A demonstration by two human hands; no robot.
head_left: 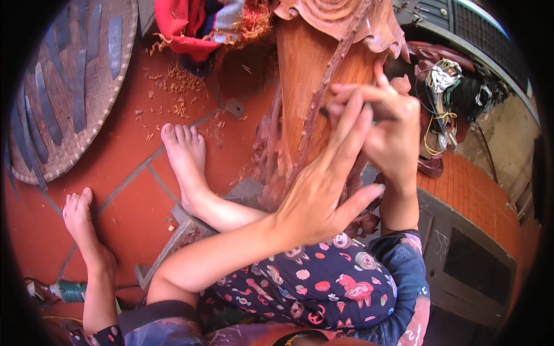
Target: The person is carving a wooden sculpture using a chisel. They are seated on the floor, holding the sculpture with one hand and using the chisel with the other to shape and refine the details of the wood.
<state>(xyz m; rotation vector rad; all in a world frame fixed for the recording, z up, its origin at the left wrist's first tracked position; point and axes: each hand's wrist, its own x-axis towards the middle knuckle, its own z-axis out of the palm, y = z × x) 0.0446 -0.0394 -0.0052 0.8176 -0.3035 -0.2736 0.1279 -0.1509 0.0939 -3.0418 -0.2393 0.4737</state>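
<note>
A tall carved wooden piece (300, 63), reddish brown, stands in front of me. It has a smooth body, a scrolled, wavy-edged top and a knobbly carved branch (322, 95) running down its front. My left hand (314, 193) reaches across with fingers stretched out and thumb apart, its fingertips overlapping my right hand. My right hand (389, 124) is raised in front of the carving's right side, its fingers mostly curled and one pointing up. A small dark tip shows by its fingers, but blur hides what it is.
At the left, a round woven tray (95, 109) holds several flat, dark metal blades. Wood shavings (182, 95) litter the red tiled floor near a red cloth (173, 29). Cables (444, 121) and a dark cabinet (461, 254) are at the right. A green power tool (70, 291) lies lower left.
</note>
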